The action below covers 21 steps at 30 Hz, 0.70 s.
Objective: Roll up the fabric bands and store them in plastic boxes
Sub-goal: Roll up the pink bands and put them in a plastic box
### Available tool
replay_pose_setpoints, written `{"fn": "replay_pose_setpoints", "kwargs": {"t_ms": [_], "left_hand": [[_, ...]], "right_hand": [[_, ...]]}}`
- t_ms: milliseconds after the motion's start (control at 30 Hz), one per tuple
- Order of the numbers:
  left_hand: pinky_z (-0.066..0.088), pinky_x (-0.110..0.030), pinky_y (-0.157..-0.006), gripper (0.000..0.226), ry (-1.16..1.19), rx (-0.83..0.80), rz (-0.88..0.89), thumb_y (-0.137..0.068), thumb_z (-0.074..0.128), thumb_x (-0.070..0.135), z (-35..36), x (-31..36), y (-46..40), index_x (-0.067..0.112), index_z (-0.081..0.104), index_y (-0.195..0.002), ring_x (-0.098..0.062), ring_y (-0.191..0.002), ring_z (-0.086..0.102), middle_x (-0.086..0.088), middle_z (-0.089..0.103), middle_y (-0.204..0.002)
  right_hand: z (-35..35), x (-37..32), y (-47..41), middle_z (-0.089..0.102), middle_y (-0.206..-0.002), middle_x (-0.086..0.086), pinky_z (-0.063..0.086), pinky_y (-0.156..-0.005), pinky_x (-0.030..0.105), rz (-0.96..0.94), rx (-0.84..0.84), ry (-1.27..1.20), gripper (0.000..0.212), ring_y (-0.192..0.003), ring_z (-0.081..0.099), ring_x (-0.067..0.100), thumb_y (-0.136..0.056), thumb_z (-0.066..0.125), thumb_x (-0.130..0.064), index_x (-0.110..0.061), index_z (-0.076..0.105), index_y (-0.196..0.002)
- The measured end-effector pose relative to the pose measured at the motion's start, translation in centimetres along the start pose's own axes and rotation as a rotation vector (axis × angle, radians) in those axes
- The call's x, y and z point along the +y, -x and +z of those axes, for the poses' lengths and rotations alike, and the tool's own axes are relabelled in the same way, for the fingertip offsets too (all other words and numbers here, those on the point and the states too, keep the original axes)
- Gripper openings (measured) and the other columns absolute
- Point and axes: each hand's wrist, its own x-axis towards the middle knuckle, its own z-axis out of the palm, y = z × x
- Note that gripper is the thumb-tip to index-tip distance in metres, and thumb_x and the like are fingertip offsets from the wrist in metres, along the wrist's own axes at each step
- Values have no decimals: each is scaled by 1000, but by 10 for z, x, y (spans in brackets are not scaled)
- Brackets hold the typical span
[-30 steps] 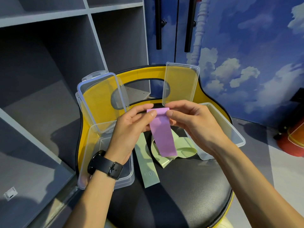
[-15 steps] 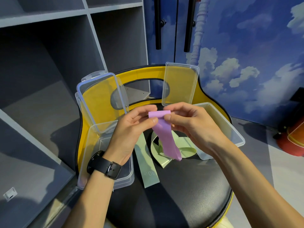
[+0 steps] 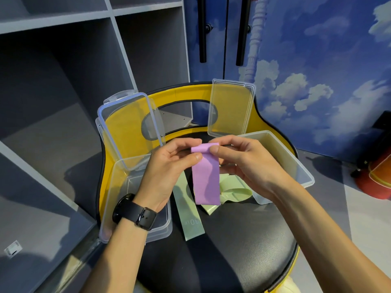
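A purple fabric band [image 3: 206, 178] hangs above the black seat [image 3: 232, 246]. Its top edge is curled over into a small roll. My left hand [image 3: 169, 168] pinches the left end of that roll and my right hand [image 3: 243, 163] pinches the right end. Below the band lie a light green band [image 3: 188, 210] stretched flat toward me and a second green band [image 3: 232, 191] in loose loops. A clear plastic box [image 3: 118, 199] stands on the seat's left under my left wrist. Another clear box [image 3: 296, 166] stands at the right, behind my right hand.
Two clear lids [image 3: 127, 127] [image 3: 231, 106] lean against the yellow chair back [image 3: 179, 96]. Grey shelving [image 3: 53, 92] fills the left side. A cloud-painted cabinet [image 3: 306, 60] stands behind, and a red object [image 3: 376, 178] sits on the floor at the right.
The band's top edge has been turned over into a small roll, and the hanging part has become shorter. Both hands stayed in about the same place above the seat.
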Motion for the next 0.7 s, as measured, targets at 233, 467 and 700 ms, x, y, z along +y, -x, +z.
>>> {"fn": "replay_pose_setpoints", "kwargs": {"t_ms": [233,467,700], "left_hand": [[57,-30,-77,22,41,-23,-99,-90,61,13,2,0,1,17,65,-112,-18,-92,71,-4,75,-103],[54,-24,-77,21,53,-23,-78,-86,61,-1,-1,-1,0,15,67,-99,-13,-91,68,-3,73,-103],[55,-31,-85,23,101,-25,-130,-88,61,7,0,-2,0,14,65,-110,-18,-99,69,-5,72,-109]], "right_hand": [[0,1,-2,72,-85,8,54,-66,24,-67,7,-15,20,-76,67,18,-83,69,3,-9,69,-99],[-2,4,-2,71,-97,14,58,-80,35,29,-43,-2,24,-87,66,23,-87,68,-14,-5,67,-109],[0,6,-3,73,-88,9,55,-82,38,-7,-33,-16,18,-84,69,21,-85,67,0,-8,69,-101]]}}
